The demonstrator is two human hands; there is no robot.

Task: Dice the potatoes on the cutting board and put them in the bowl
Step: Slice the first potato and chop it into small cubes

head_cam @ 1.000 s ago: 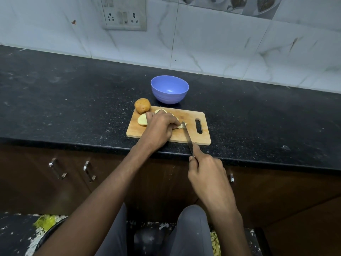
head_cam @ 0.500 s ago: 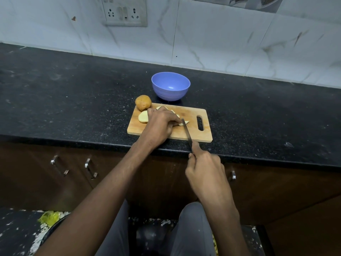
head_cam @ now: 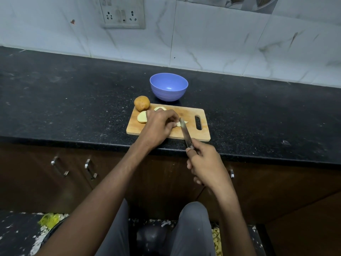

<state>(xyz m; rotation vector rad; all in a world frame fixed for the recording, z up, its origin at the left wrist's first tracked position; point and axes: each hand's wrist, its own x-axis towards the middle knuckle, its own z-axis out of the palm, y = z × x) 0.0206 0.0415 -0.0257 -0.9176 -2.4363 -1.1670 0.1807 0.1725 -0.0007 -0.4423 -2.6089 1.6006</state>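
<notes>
On the counter: you are working at its front edge, the board close to you.
Board: it is carrying cut pieces and a whole potato at its far left corner.
Bowl: it is waiting just behind the board, holding nothing visible.
Left hand: your curled fingers are pinning a potato slice steady.
Right hand: it is gripping the knife, blade crossing the slice.
Obstacles: your fingertips are sitting just beside the blade.

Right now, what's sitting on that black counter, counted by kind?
Bowls: 1, the blue bowl.
Cutting boards: 1, the wooden cutting board.
Whole potatoes: 1, the unpeeled potato.
Cut potato pieces in view: 3, the half, the slice, and the piece under the knife.
Knives: 1.
Total: 7.
</notes>
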